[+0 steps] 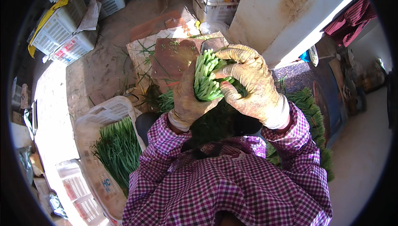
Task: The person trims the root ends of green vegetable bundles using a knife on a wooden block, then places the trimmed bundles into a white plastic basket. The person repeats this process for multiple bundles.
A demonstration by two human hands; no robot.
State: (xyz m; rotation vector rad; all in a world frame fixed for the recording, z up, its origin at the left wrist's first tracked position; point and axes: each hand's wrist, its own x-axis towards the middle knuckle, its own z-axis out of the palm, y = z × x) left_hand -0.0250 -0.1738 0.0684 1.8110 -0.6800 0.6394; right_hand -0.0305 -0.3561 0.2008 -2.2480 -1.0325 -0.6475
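Observation:
A bunch of green leafy stalks, apparently garlic chives (pixel 205 79), is held in front of me with its pale stem ends towards my eyes. My left hand (pixel 186 98), in a stained yellowish glove, wraps the bunch from the left. On its other side is my gloved right hand (pixel 252 82), thumb and fingers curled and apart. Its fingertips meet the bunch's right edge; whether they pinch any stems is unclear. Beneath and beyond the bunch lies a brown board (pixel 172 58) with green scraps on it. The leafy ends are mostly hidden below my hands.
A white plastic crate (pixel 104 170) at my left contains more chives (pixel 119 151). Another chive heap (pixel 311 117) lies at my right. Crates (pixel 59 28) line the far left, and stacked crates (pixel 217 6) stand ahead beside a pale wall or pillar (pixel 279 14).

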